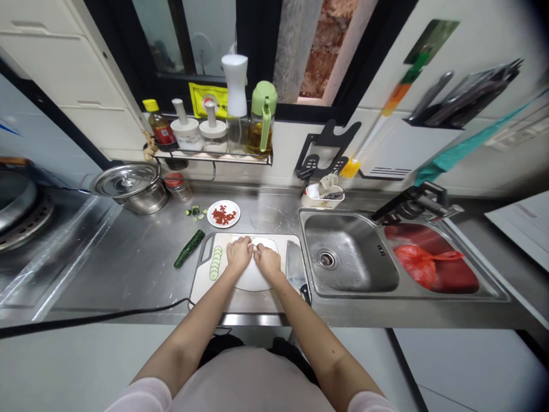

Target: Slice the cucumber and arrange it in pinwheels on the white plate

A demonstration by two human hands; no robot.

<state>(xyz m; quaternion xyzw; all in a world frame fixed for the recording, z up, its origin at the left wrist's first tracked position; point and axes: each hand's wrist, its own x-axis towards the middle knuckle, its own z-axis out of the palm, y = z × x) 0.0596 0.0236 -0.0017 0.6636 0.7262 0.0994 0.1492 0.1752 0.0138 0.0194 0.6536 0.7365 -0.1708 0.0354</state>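
My left hand [239,253] and my right hand [268,260] meet over the far part of a white plate [253,279]. Their curled fingertips close around a small pale-green cucumber slice [256,248], mostly hidden by the fingers. Beneath the plate lies a white cutting board [206,290] with a grey handle. A row of overlapping cucumber slices [215,263] is laid along the board's left side. On its right side rests a kitchen knife [294,263], blade flat, black handle toward me.
A cucumber [189,249] lies left of the board. Behind are cucumber scraps [196,212] and a small plate [211,221] of chopped red pieces. A lidded steel pot [146,197] stands farther left. To the right is a double sink [351,292], with a red plastic bag [418,266] in one basin.
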